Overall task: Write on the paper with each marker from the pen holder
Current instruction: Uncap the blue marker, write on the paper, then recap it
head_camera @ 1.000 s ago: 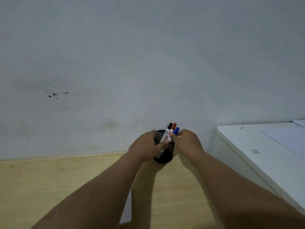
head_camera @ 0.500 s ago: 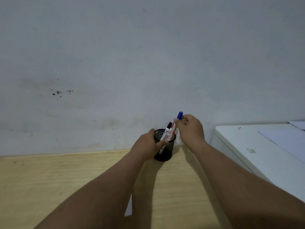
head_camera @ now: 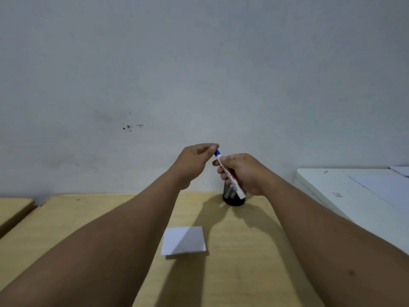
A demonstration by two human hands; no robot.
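While the right hand (head_camera: 245, 173) is gripping the blue marker (head_camera: 230, 175) by its barrel above the pen holder (head_camera: 234, 199) at the surface's far edge, the left hand (head_camera: 194, 160) is pinching its cap, presumably to uncap it; the paper (head_camera: 183, 240) is lying nearer, mid-surface.

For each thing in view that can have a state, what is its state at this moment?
Blue marker: out of the holder, held tilted, cap on.
Right hand: closed around the marker's barrel.
Left hand: fingertips pinching the blue cap.
Pen holder: upright on the desk, markers inside.
Paper: flat on the desk, blank.
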